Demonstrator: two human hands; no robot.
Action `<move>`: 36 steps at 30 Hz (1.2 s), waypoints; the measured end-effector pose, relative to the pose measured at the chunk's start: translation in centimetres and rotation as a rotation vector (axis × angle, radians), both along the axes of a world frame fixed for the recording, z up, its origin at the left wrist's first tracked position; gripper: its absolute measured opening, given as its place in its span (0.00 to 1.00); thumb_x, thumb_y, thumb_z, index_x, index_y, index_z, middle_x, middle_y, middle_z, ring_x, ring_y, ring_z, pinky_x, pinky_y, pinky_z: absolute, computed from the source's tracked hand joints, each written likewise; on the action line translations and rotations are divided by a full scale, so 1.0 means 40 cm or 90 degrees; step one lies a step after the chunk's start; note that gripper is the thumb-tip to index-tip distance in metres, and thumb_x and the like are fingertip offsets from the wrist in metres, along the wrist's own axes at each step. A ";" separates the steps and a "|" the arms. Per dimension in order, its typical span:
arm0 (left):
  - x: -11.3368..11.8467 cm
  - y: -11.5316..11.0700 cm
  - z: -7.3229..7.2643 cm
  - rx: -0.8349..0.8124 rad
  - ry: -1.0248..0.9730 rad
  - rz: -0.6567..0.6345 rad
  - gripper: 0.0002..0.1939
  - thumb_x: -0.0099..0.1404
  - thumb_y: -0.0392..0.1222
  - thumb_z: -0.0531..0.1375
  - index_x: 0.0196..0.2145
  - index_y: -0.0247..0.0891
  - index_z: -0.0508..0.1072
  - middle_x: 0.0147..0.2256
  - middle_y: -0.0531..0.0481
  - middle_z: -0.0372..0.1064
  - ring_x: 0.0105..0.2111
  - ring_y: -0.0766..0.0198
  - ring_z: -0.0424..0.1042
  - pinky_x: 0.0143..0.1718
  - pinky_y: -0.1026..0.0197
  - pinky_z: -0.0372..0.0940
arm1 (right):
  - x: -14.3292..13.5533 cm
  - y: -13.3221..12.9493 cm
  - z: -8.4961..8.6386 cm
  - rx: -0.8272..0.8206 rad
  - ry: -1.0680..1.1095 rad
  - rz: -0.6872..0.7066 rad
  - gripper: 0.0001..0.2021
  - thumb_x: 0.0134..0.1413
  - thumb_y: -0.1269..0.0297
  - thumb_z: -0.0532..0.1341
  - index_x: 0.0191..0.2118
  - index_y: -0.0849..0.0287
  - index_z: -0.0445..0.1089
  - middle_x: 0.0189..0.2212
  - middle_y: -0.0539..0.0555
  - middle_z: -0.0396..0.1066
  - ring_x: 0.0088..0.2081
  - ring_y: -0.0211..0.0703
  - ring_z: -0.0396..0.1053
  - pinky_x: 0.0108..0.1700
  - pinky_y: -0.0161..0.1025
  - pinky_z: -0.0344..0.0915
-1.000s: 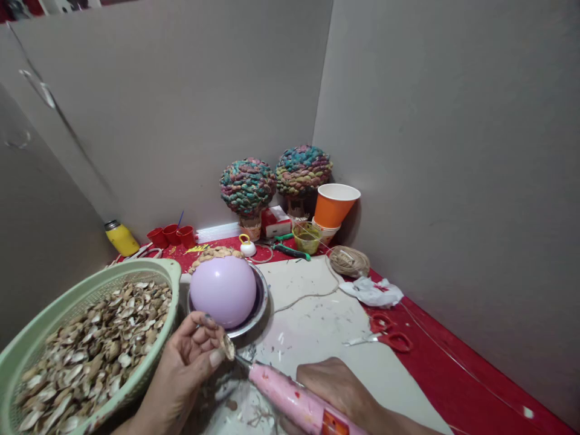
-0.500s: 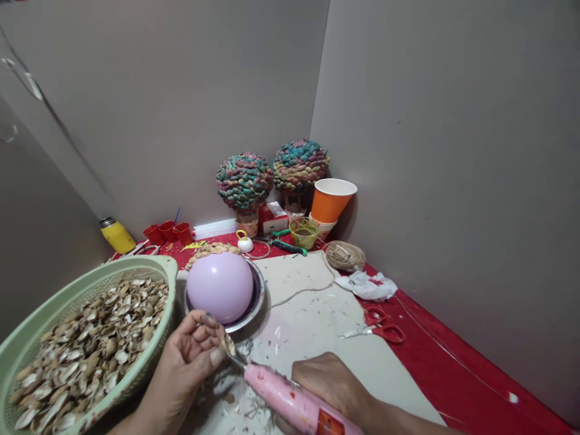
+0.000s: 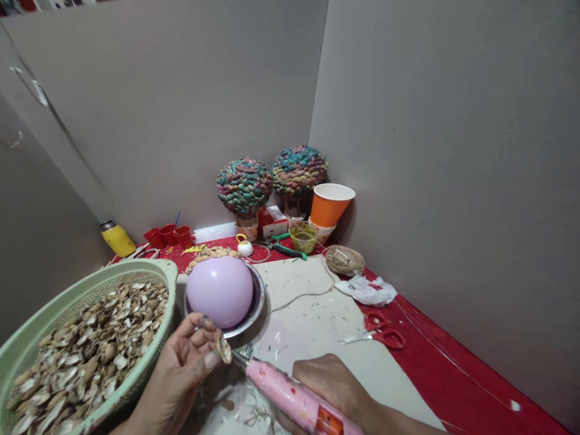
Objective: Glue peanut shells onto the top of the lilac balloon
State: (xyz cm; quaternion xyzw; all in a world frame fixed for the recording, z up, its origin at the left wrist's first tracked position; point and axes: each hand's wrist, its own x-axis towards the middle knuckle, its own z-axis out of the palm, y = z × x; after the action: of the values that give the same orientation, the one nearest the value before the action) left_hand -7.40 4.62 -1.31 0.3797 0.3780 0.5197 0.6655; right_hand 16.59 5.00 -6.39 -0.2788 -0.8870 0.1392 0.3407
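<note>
Between the thumb and fingers of my left hand (image 3: 188, 362) is a peanut shell half (image 3: 223, 350), its hollow side turned toward me. My right hand (image 3: 330, 383) grips a pink hot glue gun (image 3: 283, 386), whose metal nozzle points left, close beside the shell; I cannot tell whether they touch. Just behind my left hand a lilac balloon (image 3: 220, 290) rests in a metal bowl (image 3: 260, 302). Peanut shells (image 3: 206, 254) are stuck along the balloon's far side. A green basket (image 3: 170, 272) of loose peanut shells (image 3: 86, 356) stands to the left.
Scissors (image 3: 389, 339), crumpled white tissue (image 3: 369, 291) and a twine ball (image 3: 344, 260) lie on the right. Two colourful shell-covered balls (image 3: 244, 187) on cups, an orange paper cup (image 3: 330, 208), pliers (image 3: 290, 251), red cups (image 3: 167, 235) and a yellow bottle (image 3: 118, 238) line the back.
The peanut shell has turned so that its hollow side shows more, and the glue gun's nozzle has drawn back slightly to the right. The camera view has tilted up a little.
</note>
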 end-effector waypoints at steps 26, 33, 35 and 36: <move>0.004 -0.004 0.014 -0.039 -0.056 -0.030 0.17 0.56 0.35 0.71 0.41 0.40 0.71 0.34 0.52 0.72 0.32 0.68 0.71 0.38 0.65 0.67 | -0.014 0.004 0.034 0.070 0.026 -0.002 0.24 0.69 0.57 0.46 0.19 0.57 0.50 0.17 0.43 0.45 0.16 0.32 0.44 0.19 0.34 0.43; 0.021 -0.030 0.012 -0.027 -0.097 -0.037 0.20 0.52 0.37 0.74 0.38 0.39 0.70 0.31 0.54 0.71 0.28 0.70 0.69 0.34 0.66 0.65 | 0.029 0.017 0.072 0.014 0.039 -0.061 0.14 0.66 0.62 0.51 0.27 0.56 0.62 0.21 0.50 0.63 0.20 0.38 0.60 0.24 0.34 0.58; 0.027 -0.036 0.000 -0.009 -0.118 -0.056 0.21 0.50 0.38 0.75 0.36 0.38 0.70 0.28 0.54 0.71 0.27 0.71 0.69 0.31 0.67 0.63 | 0.052 0.034 0.068 -0.032 0.048 -0.117 0.12 0.65 0.61 0.53 0.28 0.55 0.63 0.22 0.51 0.66 0.22 0.41 0.64 0.26 0.35 0.61; 0.030 -0.038 -0.006 0.001 -0.127 -0.071 0.21 0.48 0.38 0.76 0.35 0.38 0.70 0.28 0.54 0.71 0.26 0.71 0.69 0.30 0.67 0.63 | 0.063 0.045 0.062 -0.055 0.032 -0.147 0.12 0.64 0.60 0.54 0.28 0.54 0.64 0.22 0.51 0.67 0.23 0.43 0.65 0.26 0.36 0.62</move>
State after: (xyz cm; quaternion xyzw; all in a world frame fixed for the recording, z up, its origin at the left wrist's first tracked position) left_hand -6.19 3.10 -1.56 0.3470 0.2878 0.5176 0.7272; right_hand 19.10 6.79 -3.91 -0.3898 -0.8336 0.1437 0.3642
